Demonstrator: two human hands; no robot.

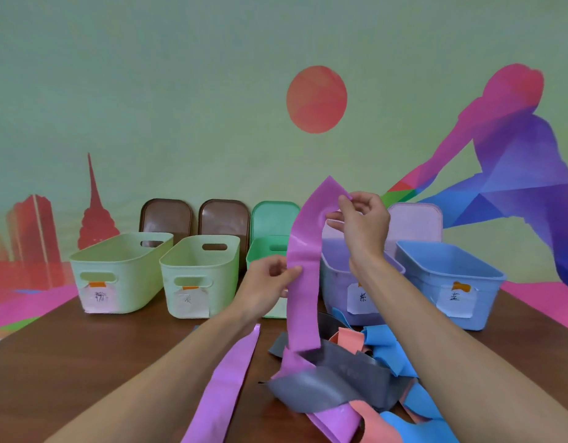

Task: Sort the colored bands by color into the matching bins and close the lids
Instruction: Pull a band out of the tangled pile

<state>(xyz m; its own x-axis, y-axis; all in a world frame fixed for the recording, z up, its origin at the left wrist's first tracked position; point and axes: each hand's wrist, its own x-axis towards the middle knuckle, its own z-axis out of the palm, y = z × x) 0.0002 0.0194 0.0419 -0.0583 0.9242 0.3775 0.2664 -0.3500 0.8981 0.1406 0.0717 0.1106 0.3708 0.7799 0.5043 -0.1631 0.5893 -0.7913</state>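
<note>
**Two hands lift a purple band over a table of sorting bins**

A brown table point(84, 353) holds a row of five open bins point(199, 276), their lids point(166, 219) leaning on the wall behind. Nearer lies a pile of grey, blue, pink and purple bands point(340, 372). One purple band point(303, 295) rises from the pile. The right hand point(364, 225) pinches its top end; the left hand point(266, 279) pinches it midway.
</note>
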